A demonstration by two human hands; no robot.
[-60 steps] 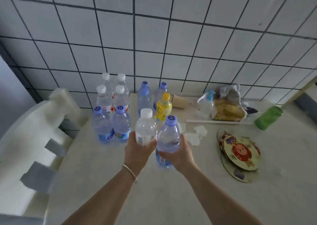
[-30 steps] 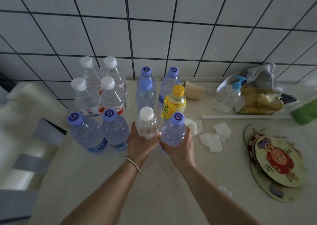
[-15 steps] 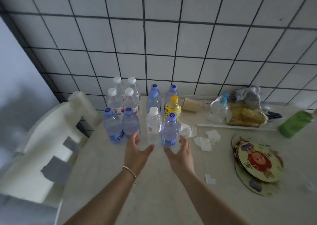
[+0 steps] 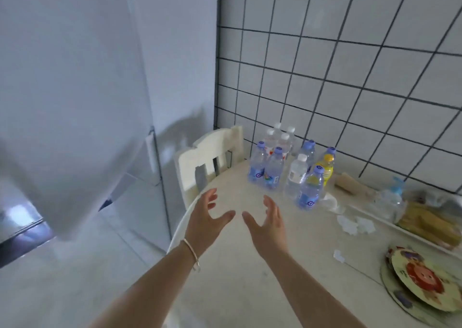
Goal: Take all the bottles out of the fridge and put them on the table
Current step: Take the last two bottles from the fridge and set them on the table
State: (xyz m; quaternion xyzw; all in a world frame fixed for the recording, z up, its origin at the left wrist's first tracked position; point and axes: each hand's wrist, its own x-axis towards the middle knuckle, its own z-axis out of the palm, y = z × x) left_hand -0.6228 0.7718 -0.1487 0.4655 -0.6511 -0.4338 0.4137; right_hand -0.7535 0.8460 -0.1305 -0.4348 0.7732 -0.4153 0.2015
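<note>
White-tiled wall (image 4: 350, 65) with dark grout across upper right of frame; pale fridge (image 4: 75, 90) filling upper left, door shut as far as visible. Cream chair back (image 4: 207, 157) at centre, between fridge and round pale bench (image 4: 250, 265). Cluster of upright bottles (image 4: 290, 167) at bench's far edge, right of centre, beside wall: white-capped and purple-capped water bottles, plus one yellow-capped bottle (image 4: 325, 169). Left hand (image 4: 205, 224), bracelet at wrist, and right hand (image 4: 268, 225) above bare bench surface at centre, short of bottles; each grip spread wide, fingers apart, nothing held. Decorated plates (image 4: 422, 282) at lower right; paper scraps (image 4: 350, 224) nearby.
</note>
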